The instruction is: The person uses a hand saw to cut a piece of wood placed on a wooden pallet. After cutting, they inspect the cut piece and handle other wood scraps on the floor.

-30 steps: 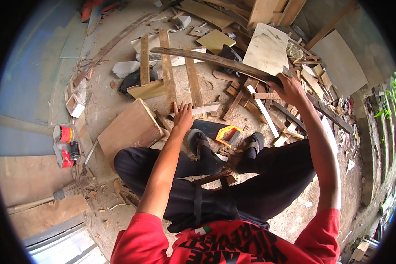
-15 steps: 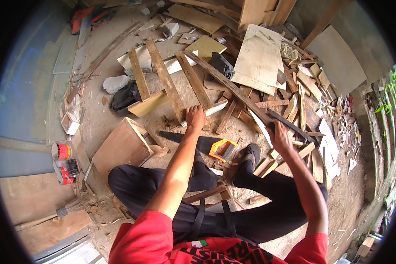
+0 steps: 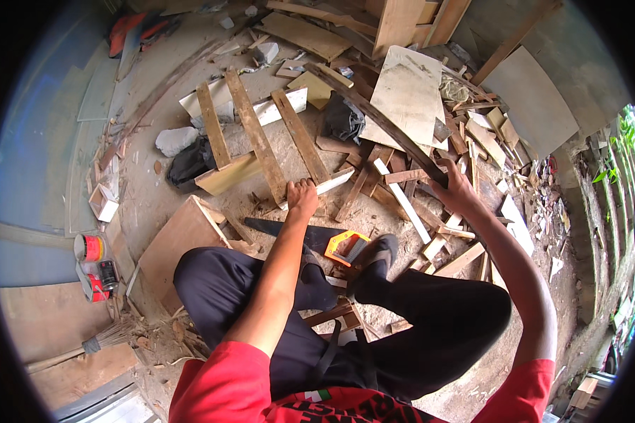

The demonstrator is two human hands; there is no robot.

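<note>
A slatted wooden frame stands in front of me, with brown slats [image 3: 254, 134] across pale boards [image 3: 226, 173]. My left hand [image 3: 302, 198] is closed on its near edge, by the end of the middle slat. In my right hand [image 3: 456, 186] is the near end of a long, dark wooden strip [image 3: 381, 121], which slants up and away to the left. The strip's far end is off the ground, past the frame's right side. Below my left hand lies a handsaw [image 3: 347, 247] with an orange handle, its dark blade partly behind my forearm.
Scrap wood [image 3: 466, 236] is heaped on the right under a pale panel [image 3: 406, 95]. A wooden box [image 3: 180, 247] sits left of the saw. Further left are open cans [image 3: 89, 248] and a brush [image 3: 109, 337]. A dark bag [image 3: 190, 163] and a stone [image 3: 177, 141] lie beyond the box.
My right hand has lifted a little and moved forward with the strip, whose end now reaches farther away from the frame's slats. My left hand keeps its place on the frame.
</note>
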